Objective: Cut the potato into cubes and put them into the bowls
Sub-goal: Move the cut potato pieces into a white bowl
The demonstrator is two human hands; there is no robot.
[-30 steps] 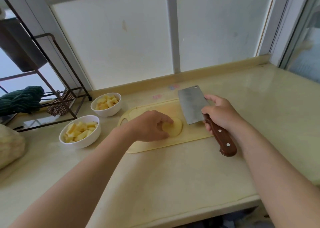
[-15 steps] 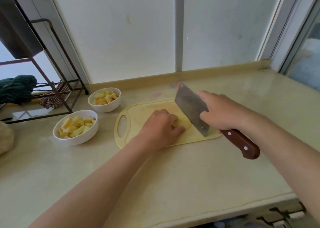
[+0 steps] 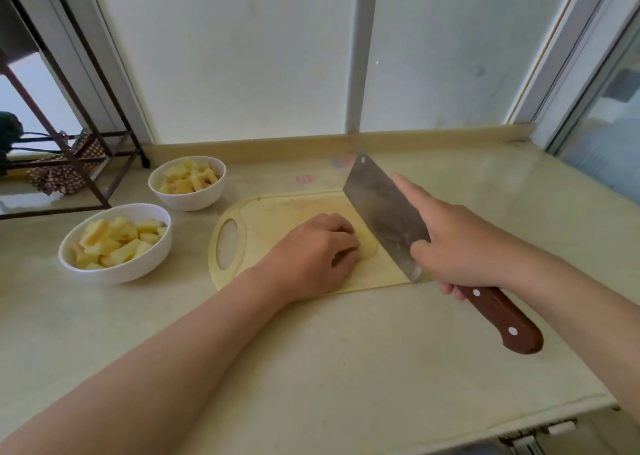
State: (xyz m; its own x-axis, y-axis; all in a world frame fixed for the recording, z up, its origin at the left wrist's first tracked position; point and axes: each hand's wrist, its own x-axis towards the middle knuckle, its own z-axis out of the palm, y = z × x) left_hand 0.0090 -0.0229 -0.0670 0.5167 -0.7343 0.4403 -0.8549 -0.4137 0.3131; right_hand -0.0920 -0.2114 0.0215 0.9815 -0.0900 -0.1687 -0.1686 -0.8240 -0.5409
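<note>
A pale potato slice (image 3: 367, 247) lies flat on the yellow cutting board (image 3: 277, 212). My left hand (image 3: 311, 254) presses on it with curled fingers and hides most of it. My right hand (image 3: 460, 247) grips the cleaver (image 3: 384, 212) at its brown wooden handle, index finger stretched along the blade. The blade stands edge down on the board at the slice's right side. Two white bowls hold potato cubes: the near bowl (image 3: 117, 271) to the left of the board, the far bowl (image 3: 188, 200) behind it.
A dark metal rack (image 3: 69, 136) with a patterned cloth (image 3: 62, 174) stands at the back left. A frosted window and a low ledge close off the back. The counter's front edge (image 3: 485, 420) runs near the bottom right.
The cleaver went from lying flat-faced above the board to standing edge down against the slice. My left hand shifted over the slice and curled its fingers. The view moved closer.
</note>
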